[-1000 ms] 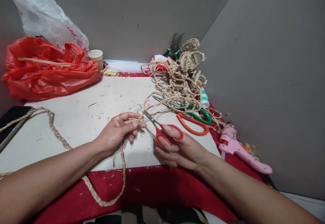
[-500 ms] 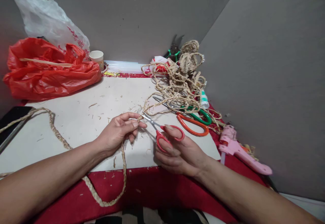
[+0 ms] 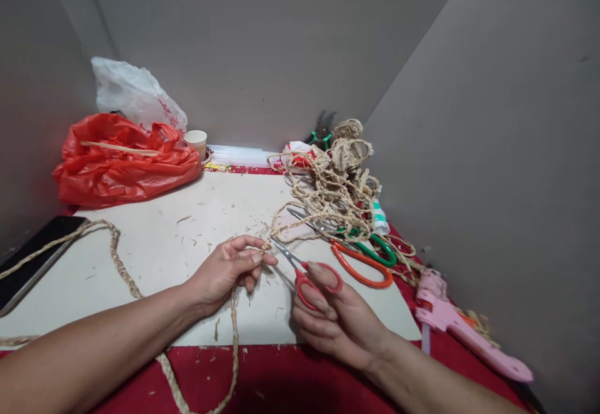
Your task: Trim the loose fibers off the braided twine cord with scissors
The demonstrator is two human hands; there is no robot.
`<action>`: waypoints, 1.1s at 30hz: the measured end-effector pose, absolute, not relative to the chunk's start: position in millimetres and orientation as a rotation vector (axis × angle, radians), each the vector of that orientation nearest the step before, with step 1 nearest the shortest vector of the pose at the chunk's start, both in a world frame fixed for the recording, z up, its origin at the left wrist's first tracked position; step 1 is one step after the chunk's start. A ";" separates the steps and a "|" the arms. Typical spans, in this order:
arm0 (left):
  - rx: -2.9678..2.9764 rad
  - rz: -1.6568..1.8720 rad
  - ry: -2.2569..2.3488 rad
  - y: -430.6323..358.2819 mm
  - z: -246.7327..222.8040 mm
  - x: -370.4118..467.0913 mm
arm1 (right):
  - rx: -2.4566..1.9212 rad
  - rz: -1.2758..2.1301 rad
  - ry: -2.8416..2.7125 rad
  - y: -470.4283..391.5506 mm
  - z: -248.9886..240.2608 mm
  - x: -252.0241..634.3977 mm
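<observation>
My left hand (image 3: 237, 268) pinches a braided straw rope (image 3: 234, 339) between thumb and fingers above the white board (image 3: 159, 264). The rope hangs from it in a loop over the red cloth, and more of it runs left across the board. My right hand (image 3: 332, 317) has its thumb and a finger in the handles of small red scissors (image 3: 300, 270). The scissors' tips are at the rope beside my left fingertips; whether the blades touch it is too small to tell. Beyond them lies a tangled pile of thin rope (image 3: 344, 182).
Scissors with orange handles (image 3: 360, 267) and green handles (image 3: 382, 251) lie right. A pink glue gun (image 3: 469, 326) is farther right. Red plastic bag (image 3: 126, 173), paper cup (image 3: 195, 142) and pliers (image 3: 322, 132) stand behind; a phone (image 3: 35, 264) lies left.
The whole view has shifted, so the objects and both hands appear lower. My hands hold the rope and the scissors much as before.
</observation>
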State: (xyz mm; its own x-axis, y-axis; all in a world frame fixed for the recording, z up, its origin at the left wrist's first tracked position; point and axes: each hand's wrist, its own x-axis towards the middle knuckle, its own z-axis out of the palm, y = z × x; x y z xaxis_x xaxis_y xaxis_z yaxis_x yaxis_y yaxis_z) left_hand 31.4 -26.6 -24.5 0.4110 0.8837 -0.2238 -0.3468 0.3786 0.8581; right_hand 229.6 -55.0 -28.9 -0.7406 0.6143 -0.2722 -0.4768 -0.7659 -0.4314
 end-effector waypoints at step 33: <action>0.718 0.829 0.774 -24.8 -16.4 26.3 | -0.769 2.094 -1.034 -62.3 -28.3 226.5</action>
